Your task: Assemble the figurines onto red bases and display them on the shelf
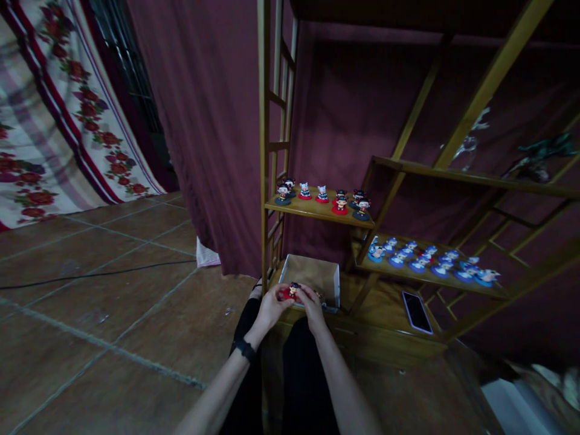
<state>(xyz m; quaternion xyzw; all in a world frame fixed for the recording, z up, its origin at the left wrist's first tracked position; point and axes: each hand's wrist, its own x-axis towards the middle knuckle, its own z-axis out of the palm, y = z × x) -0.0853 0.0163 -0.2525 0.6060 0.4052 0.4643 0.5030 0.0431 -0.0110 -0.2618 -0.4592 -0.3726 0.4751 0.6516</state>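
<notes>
Both my hands meet over the near edge of a cardboard box (317, 273) on the lowest shelf. My left hand (270, 307) and my right hand (312, 303) are closed round a small figurine with a red base (292, 292), held between the fingertips. A black band sits on my left wrist. Several similar figurines on red and dark bases (339, 204) stand on the upper small shelf. Several blue-based figurines (419, 258) line the shelf to the right.
A wooden shelf unit (265, 181) stands against a dark red curtain. A phone (417, 312) lies flat on the bottom board. A black cable (90, 275) crosses the tiled floor at left. A floral cloth (54, 121) hangs at far left.
</notes>
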